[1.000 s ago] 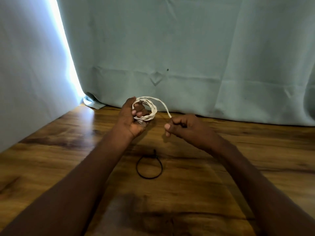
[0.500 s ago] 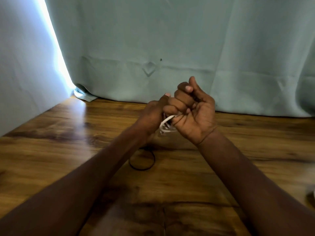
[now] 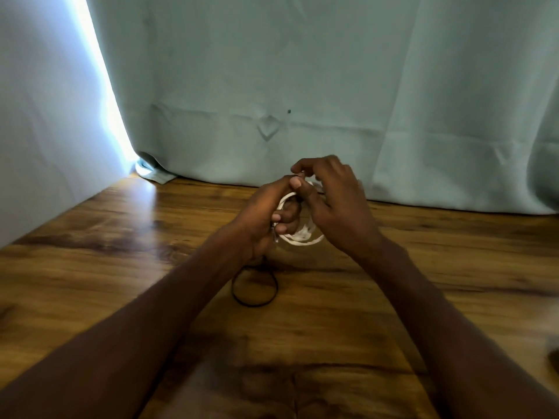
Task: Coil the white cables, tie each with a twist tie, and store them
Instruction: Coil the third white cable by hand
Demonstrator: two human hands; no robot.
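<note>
A coiled white cable hangs between both hands above the wooden table. My left hand grips the coil's left side, its fingers curled through the loops. My right hand covers the right side of the coil, and its thumb and forefinger pinch a strand at the top. Most of the coil is hidden behind the fingers. A black twist tie bent into a ring lies flat on the table just below my left wrist, untouched.
A pale green curtain hangs down to the table's far edge, with a bright gap of light at the left. A dark object shows at the right frame edge.
My right hand brought the loose cable end over to the coil and now pinches its top. The free strand that stretched between the hands is gone into the coil.
</note>
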